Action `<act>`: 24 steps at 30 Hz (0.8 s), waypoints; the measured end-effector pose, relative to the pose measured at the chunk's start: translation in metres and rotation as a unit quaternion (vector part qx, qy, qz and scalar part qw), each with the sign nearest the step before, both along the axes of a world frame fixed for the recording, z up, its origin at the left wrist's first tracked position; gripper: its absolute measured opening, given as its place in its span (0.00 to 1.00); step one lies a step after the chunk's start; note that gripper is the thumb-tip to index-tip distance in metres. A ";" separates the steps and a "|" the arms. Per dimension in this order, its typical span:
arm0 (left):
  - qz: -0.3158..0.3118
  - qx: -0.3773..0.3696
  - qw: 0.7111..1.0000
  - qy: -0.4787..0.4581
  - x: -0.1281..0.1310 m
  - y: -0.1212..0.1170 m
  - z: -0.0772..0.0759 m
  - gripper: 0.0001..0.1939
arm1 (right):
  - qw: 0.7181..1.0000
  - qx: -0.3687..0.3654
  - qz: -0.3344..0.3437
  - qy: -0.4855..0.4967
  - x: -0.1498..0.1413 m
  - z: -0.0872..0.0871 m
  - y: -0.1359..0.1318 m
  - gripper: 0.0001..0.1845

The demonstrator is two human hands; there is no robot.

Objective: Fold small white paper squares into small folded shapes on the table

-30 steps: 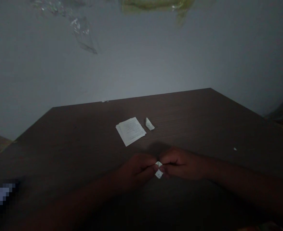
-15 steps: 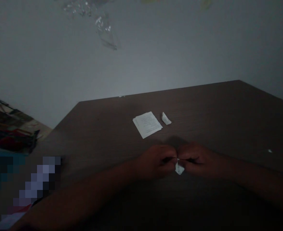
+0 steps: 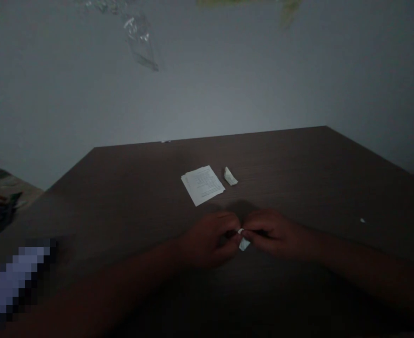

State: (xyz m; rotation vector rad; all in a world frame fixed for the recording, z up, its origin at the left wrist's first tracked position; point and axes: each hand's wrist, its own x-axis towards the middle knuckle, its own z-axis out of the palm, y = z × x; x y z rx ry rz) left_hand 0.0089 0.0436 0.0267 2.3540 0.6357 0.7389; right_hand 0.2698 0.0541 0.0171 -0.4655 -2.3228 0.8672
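Note:
My left hand [image 3: 212, 239] and my right hand [image 3: 272, 234] meet above the front part of the table. Between their fingertips they pinch a small folded piece of paper [image 3: 244, 244]; its lower end pokes out below the fingers, and the rest is hidden by them. Beyond my hands lies a stack of printed paper sheets [image 3: 203, 185], slightly fanned. Just right of the stack rests another folded piece of paper [image 3: 230, 176], standing partly off the surface.
The brown wooden table [image 3: 129, 188] runs back to a grey wall [image 3: 228, 84]. A clear plastic bag [image 3: 141, 44] hangs there. A white scrap [image 3: 362, 220] lies at the right. At the left is a blurred-out rectangular object [image 3: 16, 281].
The whole view has shifted, so things appear further left. My fingers have moved slightly on the small paper, with the right fingertips now over its upper part.

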 end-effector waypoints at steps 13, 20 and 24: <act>0.022 0.001 0.999 -0.037 -0.002 0.003 0.009 0.18 | 0.997 0.064 -0.030 -0.002 0.000 0.003 0.003 0.24; 0.114 -0.003 0.992 -0.059 -0.008 0.002 0.011 0.15 | 0.996 0.001 -0.091 0.026 0.002 0.008 0.004 0.21; 0.154 -0.013 0.985 -0.075 -0.010 0.002 0.010 0.13 | 0.986 -0.057 -0.151 0.047 0.004 0.009 0.004 0.21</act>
